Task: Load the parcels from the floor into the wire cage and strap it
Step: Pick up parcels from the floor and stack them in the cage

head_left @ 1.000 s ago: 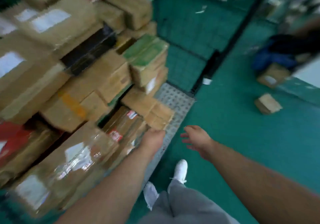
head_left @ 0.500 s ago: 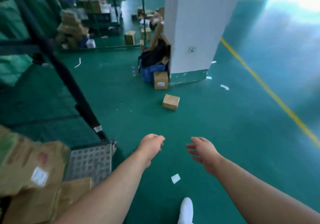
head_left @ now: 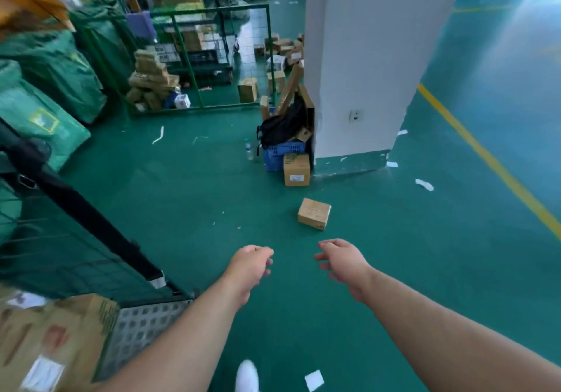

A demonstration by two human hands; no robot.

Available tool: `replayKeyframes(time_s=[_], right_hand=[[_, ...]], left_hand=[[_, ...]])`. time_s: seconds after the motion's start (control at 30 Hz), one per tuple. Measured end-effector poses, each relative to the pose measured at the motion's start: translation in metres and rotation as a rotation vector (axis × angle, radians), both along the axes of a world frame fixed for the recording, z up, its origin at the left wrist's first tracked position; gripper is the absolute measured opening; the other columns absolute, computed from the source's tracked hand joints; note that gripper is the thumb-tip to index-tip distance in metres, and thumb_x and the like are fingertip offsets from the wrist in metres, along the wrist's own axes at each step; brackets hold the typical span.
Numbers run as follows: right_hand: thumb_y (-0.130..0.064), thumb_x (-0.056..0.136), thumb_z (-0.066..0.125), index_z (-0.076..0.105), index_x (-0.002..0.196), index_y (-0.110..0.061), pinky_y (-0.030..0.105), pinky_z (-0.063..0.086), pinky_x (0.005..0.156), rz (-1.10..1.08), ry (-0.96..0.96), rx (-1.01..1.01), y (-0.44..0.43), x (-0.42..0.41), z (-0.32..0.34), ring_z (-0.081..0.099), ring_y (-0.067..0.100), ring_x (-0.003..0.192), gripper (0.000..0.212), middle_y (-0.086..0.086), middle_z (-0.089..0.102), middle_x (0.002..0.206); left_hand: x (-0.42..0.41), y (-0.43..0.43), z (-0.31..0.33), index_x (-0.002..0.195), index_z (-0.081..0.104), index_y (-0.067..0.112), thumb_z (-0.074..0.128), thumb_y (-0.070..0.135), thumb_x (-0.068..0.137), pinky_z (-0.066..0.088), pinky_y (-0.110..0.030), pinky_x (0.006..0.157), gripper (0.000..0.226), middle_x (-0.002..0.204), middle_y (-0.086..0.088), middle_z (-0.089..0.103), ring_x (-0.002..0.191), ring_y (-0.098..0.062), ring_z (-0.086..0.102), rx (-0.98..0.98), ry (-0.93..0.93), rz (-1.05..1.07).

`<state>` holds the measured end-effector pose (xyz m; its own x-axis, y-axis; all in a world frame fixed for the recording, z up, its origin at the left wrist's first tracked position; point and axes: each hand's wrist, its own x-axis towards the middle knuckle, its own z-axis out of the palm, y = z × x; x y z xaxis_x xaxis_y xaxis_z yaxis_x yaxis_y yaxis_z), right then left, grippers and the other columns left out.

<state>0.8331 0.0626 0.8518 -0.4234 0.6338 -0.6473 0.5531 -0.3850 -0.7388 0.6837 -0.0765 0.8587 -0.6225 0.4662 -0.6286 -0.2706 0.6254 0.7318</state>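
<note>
One small brown parcel point(head_left: 314, 213) lies askew on the floor point(head_left: 425, 270), just beyond the right hand point(head_left: 343, 265); a taller labelled parcel point(head_left: 296, 169) stands upright farther off.

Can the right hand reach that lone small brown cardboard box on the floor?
Probably, after a step closer: the right hand holds nothing; only green floor lies before the small brown cardboard box.

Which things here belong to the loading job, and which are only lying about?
Job:
- small loose parcel
- upright parcel beyond it, probably
- wire cage
- black strap
- loaded parcels

Lying about:
- blue crate
- black backpack
- water bottle
- paper scrap
</note>
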Motion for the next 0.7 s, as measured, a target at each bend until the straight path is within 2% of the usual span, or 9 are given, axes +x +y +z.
replayKeyframes(time_s=[0.1, 0.23, 0.33, 0.53, 0.7], right_hand=[[-0.032, 0.105, 0.047, 0.061, 0.118, -0.021, 0.035, 0.050, 0.087, 0.018, 0.005, -0.030, 0.024, -0.045, -0.011, 0.068, 0.017, 0.099, 0.022, -0.001, 0.071, 0.109], [-0.030, 0.105, 0.047, 0.061, 0.116, -0.020, 0.040, 0.051, 0.098, 0.004, -0.011, 0.000, 0.070, -0.102, -0.017, 0.067, 0.017, 0.097, 0.021, 0.002, 0.070, 0.112], [-0.029, 0.105, 0.046, 0.062, 0.116, -0.021, 0.034, 0.051, 0.087, -0.058, -0.058, 0.017, 0.103, -0.129, -0.012, 0.067, 0.018, 0.098, 0.021, 0.002, 0.071, 0.110], [-0.026, 0.104, 0.046, 0.063, 0.110, -0.020, 0.032, 0.048, 0.077, -0.211, -0.082, 0.034, 0.174, -0.162, -0.008, 0.066, 0.019, 0.089, 0.019, 0.002, 0.072, 0.106], [-0.023, 0.104, 0.047, 0.064, 0.110, -0.020, 0.030, 0.046, 0.072, -0.281, -0.114, 0.025, 0.240, -0.170, -0.027, 0.065, 0.019, 0.086, 0.018, 0.004, 0.072, 0.104]], left_hand=[[-0.045, 0.023, -0.014, 0.104, 0.063, 0.014, 0.057, 0.028, 0.098, 0.042, -0.032, 0.072, 0.016, 0.099, 0.000, 0.067, 0.083, -0.019, 0.064, -0.032, -0.011, 0.017], [-0.114, 0.079, -0.028, 0.104, 0.062, 0.016, 0.056, 0.027, 0.098, 0.041, -0.032, 0.071, 0.014, 0.096, 0.001, 0.066, 0.082, -0.019, 0.062, -0.021, -0.008, -0.039], [-0.154, 0.121, -0.025, 0.104, 0.062, 0.017, 0.056, 0.028, 0.098, 0.041, -0.031, 0.069, 0.014, 0.096, 0.001, 0.067, 0.080, -0.018, 0.061, -0.051, -0.042, -0.110], [-0.218, 0.226, -0.014, 0.104, 0.063, 0.017, 0.056, 0.028, 0.099, 0.044, -0.032, 0.074, 0.014, 0.096, 0.000, 0.068, 0.083, -0.019, 0.062, -0.010, -0.015, -0.227], [-0.236, 0.303, -0.029, 0.101, 0.063, 0.017, 0.054, 0.027, 0.100, 0.044, -0.033, 0.074, 0.013, 0.096, -0.001, 0.068, 0.084, -0.020, 0.062, -0.004, -0.084, -0.291]])
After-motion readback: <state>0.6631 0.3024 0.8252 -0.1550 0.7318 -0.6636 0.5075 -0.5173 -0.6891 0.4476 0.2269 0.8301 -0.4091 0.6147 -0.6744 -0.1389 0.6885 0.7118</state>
